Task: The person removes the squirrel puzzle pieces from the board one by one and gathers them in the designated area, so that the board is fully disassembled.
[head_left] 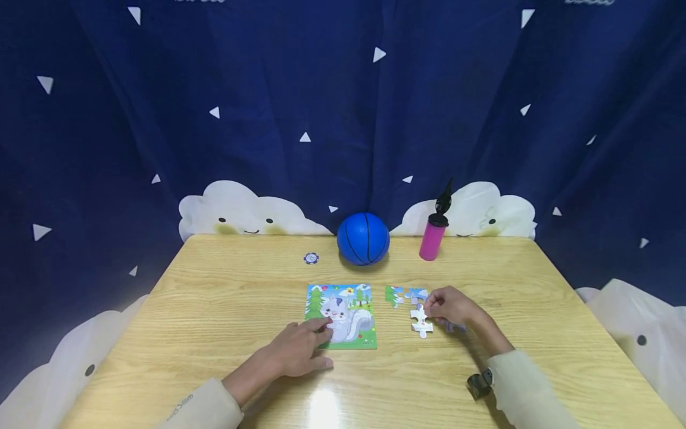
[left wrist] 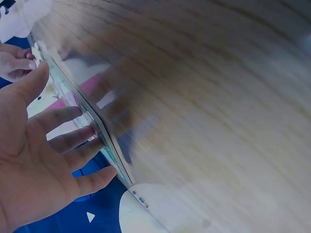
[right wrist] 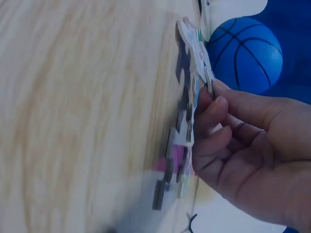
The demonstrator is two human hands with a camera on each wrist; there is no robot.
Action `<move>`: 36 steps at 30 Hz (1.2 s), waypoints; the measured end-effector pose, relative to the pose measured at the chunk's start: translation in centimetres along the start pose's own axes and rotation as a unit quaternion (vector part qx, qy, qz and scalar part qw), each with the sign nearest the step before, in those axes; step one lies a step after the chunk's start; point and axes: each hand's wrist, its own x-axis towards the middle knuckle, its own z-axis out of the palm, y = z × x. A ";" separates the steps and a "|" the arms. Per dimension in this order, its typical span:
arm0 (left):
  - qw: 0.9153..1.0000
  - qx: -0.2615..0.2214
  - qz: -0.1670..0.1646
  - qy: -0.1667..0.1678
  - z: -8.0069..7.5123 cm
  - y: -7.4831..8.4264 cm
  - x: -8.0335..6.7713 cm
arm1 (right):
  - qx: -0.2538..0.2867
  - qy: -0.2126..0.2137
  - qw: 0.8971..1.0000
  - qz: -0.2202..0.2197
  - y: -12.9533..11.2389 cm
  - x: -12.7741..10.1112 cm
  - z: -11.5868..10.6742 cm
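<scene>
A colourful squirrel puzzle board (head_left: 349, 307) lies flat at the middle of the wooden table (head_left: 225, 310). My left hand (head_left: 300, 351) rests on its near left corner with straight fingers (left wrist: 73, 138) pressing on the board's edge (left wrist: 99, 128). To the right lie loose puzzle pieces, one face-down and white (head_left: 421, 325), others coloured (head_left: 402, 295). My right hand (head_left: 447, 305) sits over them, its curled fingers (right wrist: 214, 109) pinching a puzzle piece (right wrist: 192, 119) by its edge, just off the tabletop.
A blue ball (head_left: 363, 238) stands at the table's far edge, also in the right wrist view (right wrist: 248, 53). A pink pump (head_left: 433, 238) with a black nozzle stands to its right, a small round chip (head_left: 311, 258) to its left. A dark star-patterned curtain (head_left: 268, 107) hangs behind.
</scene>
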 end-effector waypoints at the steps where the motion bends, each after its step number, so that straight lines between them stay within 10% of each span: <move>1: 1.000 0.000 0.000 0.000 0.0 0.0 0.0 | -0.006 0.003 1.000 0.003 0.0 -0.1 -0.1; 17: 1.000 -0.008 -0.002 -0.001 0.2 0.3 0.1 | -0.114 0.058 0.991 0.026 0.2 -0.1 0.4; 36: 1.000 0.016 -0.011 -0.005 -0.1 0.2 0.2 | -0.056 0.059 0.997 -0.002 -6.1 3.8 4.6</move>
